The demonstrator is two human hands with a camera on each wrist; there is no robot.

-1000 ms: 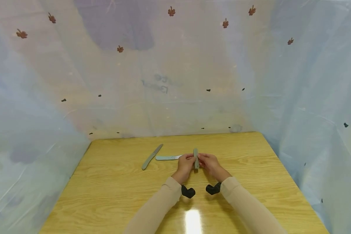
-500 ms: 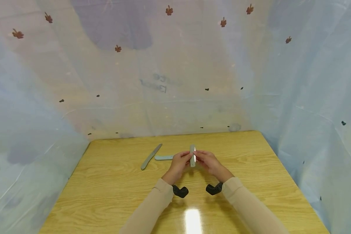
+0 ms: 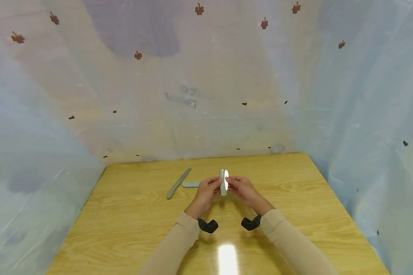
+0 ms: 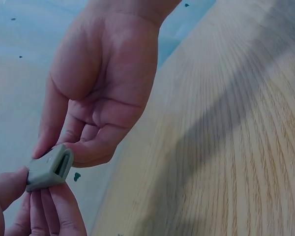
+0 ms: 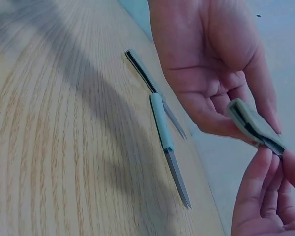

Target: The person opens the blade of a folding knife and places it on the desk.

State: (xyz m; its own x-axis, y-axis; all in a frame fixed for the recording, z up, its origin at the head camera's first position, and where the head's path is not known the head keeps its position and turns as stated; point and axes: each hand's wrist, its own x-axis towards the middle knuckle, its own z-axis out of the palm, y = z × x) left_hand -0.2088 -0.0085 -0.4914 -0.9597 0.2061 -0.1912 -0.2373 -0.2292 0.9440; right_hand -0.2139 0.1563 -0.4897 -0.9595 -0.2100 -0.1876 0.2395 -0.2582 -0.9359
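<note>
A folding knife (image 3: 222,184) with a grey-green handle is held up between both hands over the table. My left hand (image 3: 205,191) grips its handle from the left, fingers and thumb curled on it. On the other side my right hand (image 3: 245,191) pinches the bright blade, which stands partly out along the handle. Both hands meet at the knife (image 4: 49,169) in the left wrist view. A knife with a grey handle (image 3: 178,184) lies unfolded on the table, left of the hands. Next to it is a pale blue-green knife (image 5: 162,123), its blade hidden behind my left hand in the head view.
The wooden table (image 3: 124,221) runs up to a pale patterned curtain (image 3: 206,126) at the back and both sides. A black wrist device sits under each sleeve cuff. Light glares off the table's front middle.
Both hands have risen a little and shifted left with the knife. The blade's bright side has come into view beside the handle. My left hand now covers more of the pale blue-green knife.
</note>
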